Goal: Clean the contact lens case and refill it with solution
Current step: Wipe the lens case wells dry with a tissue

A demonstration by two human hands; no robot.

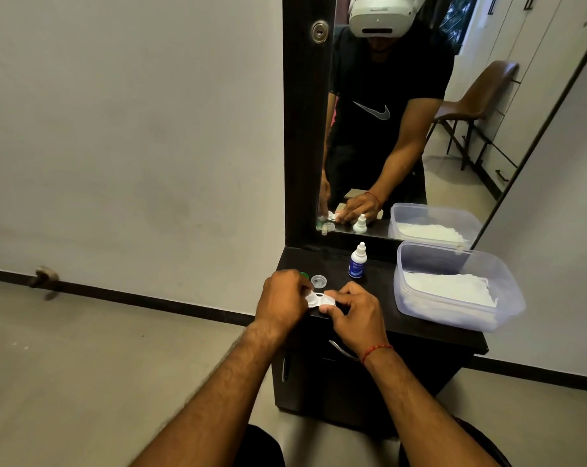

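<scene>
- Two bare hands meet over the front left part of a dark, glossy dressing-table top (420,326), seen from above by the person's head camera.
- The left hand (282,299) curls its fingers closed around the left end of a white plastic two-well contact lens case (320,299); a bit of white material shows at its fingertips, too small to identify.
- The right hand (356,315), with a red thread at the wrist, pinches the right end of the case between thumb and fingertips.
- The case is at the table's front edge, both round wells uncovered and facing up.
- A clear round cap (319,281) lies on the table just behind the case; a green cap (304,275) peeks out beside the left hand.
- A small white dropper bottle with a blue label (357,261) stands upright farther back, near a mirror (403,96).
- A translucent rectangular plastic tub (487,318) holding white tissue (450,288) sits to the right.
</scene>
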